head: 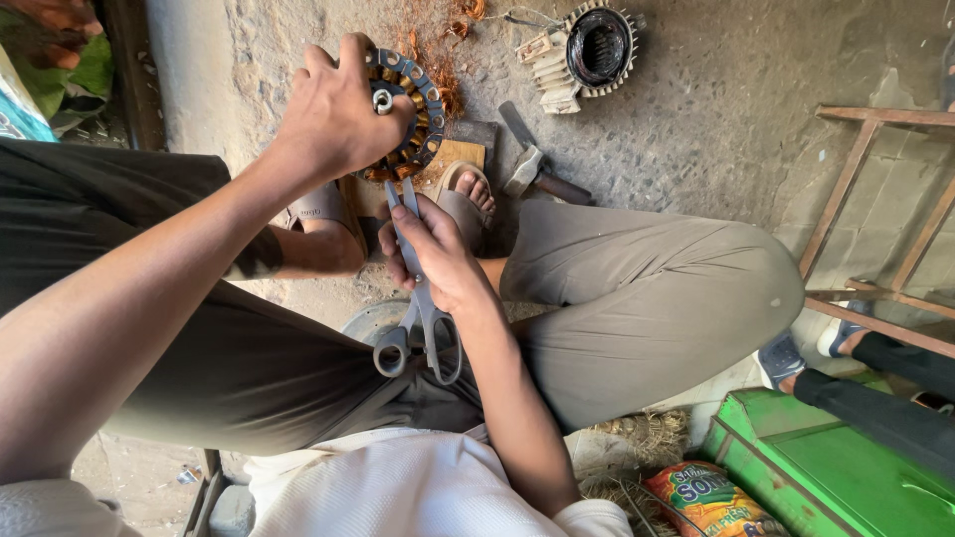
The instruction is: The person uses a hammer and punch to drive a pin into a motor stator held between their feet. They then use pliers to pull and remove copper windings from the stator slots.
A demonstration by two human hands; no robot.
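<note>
My left hand [336,111] grips the rim of a round motor stator [413,109] with copper windings, holding it upright on a wooden block [460,155] between my sandalled feet. My right hand [438,255] holds a pair of grey scissors [418,298] by the blades, with the points up against the stator's lower edge and the handles hanging down toward my lap. Loose copper wire strands [438,40] lie on the ground behind the stator.
A hammer [532,167] lies on the concrete right of my foot. A second stator [595,48] sits farther back. A rusty metal frame [875,199] stands at right, a green metal box [836,467] and a snack packet [711,497] lower right. Another person's legs [885,368] rest there.
</note>
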